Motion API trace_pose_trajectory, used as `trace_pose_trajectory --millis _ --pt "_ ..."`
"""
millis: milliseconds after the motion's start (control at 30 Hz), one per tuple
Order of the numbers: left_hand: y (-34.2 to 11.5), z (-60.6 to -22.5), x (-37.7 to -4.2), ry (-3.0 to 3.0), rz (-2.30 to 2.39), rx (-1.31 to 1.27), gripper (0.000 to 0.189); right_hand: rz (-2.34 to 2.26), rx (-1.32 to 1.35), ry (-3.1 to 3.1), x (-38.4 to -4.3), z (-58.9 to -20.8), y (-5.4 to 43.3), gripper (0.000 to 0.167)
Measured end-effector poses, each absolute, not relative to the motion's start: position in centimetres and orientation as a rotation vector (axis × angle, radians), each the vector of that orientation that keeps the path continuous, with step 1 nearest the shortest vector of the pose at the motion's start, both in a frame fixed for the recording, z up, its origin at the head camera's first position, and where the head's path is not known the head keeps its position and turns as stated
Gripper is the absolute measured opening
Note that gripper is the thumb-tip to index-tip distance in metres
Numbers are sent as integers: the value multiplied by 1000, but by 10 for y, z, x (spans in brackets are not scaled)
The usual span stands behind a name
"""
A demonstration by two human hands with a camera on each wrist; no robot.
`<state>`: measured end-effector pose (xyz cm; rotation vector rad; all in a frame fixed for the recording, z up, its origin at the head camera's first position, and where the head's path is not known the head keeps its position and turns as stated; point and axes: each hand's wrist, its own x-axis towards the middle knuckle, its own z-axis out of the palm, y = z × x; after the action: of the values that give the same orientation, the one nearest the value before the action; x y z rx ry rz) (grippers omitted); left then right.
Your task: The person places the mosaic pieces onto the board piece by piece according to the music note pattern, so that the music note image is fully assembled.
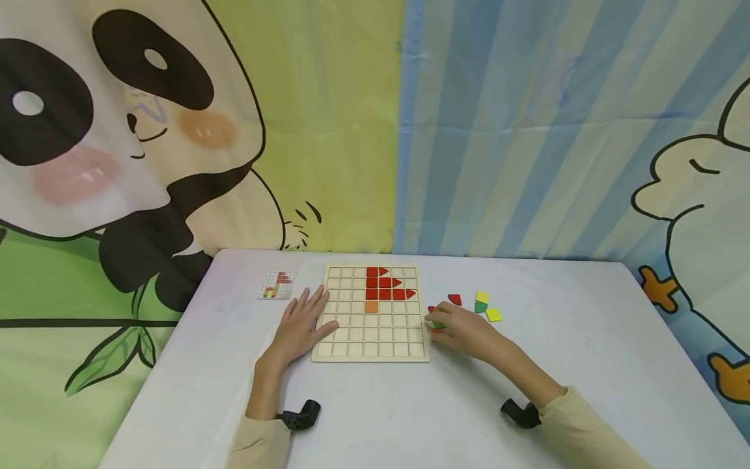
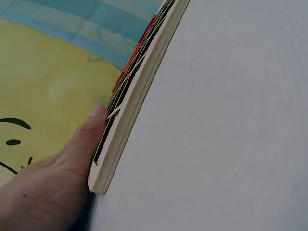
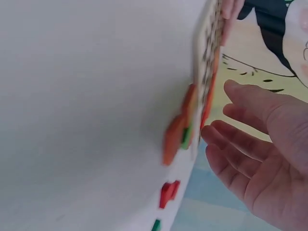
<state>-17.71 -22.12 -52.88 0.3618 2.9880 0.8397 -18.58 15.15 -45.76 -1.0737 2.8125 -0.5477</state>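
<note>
A pale wooden grid board (image 1: 351,335) lies on the table, with red squares and triangles (image 1: 385,283) and one orange square (image 1: 372,306) in its cells. My left hand (image 1: 299,329) rests with spread fingers on the board's left side; in the left wrist view its thumb (image 2: 84,137) touches the board's edge (image 2: 130,110). Beside the board's right edge, my right hand (image 1: 465,331) hovers over loose pieces, partly hiding them. Its fingers look loosely bent in the right wrist view, nothing seen between them. Orange pieces (image 3: 173,139) and a green piece (image 3: 186,137) lie below, blurred.
A small printed pattern card (image 1: 276,285) lies left of the board. Further right are a loose red piece (image 1: 454,299), yellow squares (image 1: 493,315) and a green piece (image 1: 480,307). A printed curtain (image 1: 498,130) hangs behind the white table (image 1: 375,417).
</note>
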Motion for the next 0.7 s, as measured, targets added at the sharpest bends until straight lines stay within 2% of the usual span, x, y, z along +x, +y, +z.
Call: trace_pose_trajectory --millis 300,467,700 --pt "-222 -529 -177 2980 800 357 82 -459 -1125 2853 -190 -477 172 21" --pt "-220 -528 -179 2966 797 348 83 -446 -1130 2861 -192 -475 171 26" --pt "-221 -529 -179 2962 787 334 83 -336 -1158 2826 -194 -469 163 16"
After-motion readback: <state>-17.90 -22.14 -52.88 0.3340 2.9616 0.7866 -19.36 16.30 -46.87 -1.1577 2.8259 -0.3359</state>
